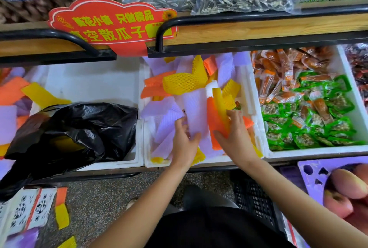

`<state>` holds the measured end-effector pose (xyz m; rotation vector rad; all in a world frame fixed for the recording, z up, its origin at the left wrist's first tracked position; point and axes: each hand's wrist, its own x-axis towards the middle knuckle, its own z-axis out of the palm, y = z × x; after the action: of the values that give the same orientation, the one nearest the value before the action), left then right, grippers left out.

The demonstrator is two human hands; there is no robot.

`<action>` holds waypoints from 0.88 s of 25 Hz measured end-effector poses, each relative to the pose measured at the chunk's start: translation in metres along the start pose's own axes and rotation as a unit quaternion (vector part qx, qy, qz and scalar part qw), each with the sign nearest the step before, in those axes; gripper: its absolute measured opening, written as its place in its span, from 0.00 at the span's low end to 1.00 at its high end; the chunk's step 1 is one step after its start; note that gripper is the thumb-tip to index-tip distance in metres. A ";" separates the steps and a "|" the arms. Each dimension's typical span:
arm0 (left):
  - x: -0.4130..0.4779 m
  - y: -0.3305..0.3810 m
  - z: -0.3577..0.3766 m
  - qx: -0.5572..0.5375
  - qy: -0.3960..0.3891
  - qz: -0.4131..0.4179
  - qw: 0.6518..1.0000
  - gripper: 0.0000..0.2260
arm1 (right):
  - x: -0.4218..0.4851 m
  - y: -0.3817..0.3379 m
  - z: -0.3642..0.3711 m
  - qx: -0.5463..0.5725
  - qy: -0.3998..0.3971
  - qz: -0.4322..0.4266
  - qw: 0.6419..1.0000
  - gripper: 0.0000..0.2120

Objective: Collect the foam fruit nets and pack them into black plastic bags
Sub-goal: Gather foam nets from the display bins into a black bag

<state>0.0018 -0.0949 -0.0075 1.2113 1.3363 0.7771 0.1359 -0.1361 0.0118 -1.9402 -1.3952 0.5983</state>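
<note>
A white foam box (258,128) in the middle holds several foam fruit nets in purple, orange and yellow. My left hand (184,140) grips a flat purple net (194,112) near the box's front. My right hand (235,132) holds an orange net (214,122) together with a yellow net (219,100), fingers curled round them. A black plastic bag (79,128) lies open in the white box to the left, with something yellow showing inside it. A puffed yellow net (183,83) lies at the back of the pile.
More nets lie at the far left (12,96) and on the floor (61,210). The right-hand white box (356,112) holds green and orange snack packets. A wooden shelf with a black rail (239,18) and a red sign (111,26) overhangs the boxes. A black crate (253,196) stands below.
</note>
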 end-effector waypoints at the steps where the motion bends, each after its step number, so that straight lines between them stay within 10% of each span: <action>1: -0.002 0.000 0.004 -0.012 -0.036 0.005 0.999 0.16 | -0.004 -0.002 0.007 0.011 -0.021 -0.014 1.000 0.27; 8: -0.015 0.014 -0.008 -0.009 -0.047 -0.059 0.997 0.11 | -0.025 -0.009 -0.002 0.165 -0.178 -0.019 0.970 0.21; 11: -0.012 0.013 -0.015 0.053 0.007 -0.034 0.998 0.14 | -0.026 0.003 0.004 0.169 -0.107 -0.015 0.980 0.16; 14: -0.009 0.008 -0.028 0.052 0.019 -0.029 0.998 0.10 | -0.004 0.050 0.012 0.128 0.010 0.142 0.982 0.18; 18: -0.008 0.003 -0.043 0.053 0.032 -0.041 0.997 0.09 | 0.025 0.094 0.021 0.092 -0.052 0.329 0.938 0.39; 22: -0.010 -0.001 -0.045 0.079 0.043 -0.039 0.995 0.13 | 0.044 0.091 0.033 0.128 -0.022 0.386 0.913 0.37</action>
<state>-0.0428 -0.0957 0.0022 1.2529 1.5293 0.6854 0.1852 -0.1050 -0.0771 -2.2226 -0.4752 1.1229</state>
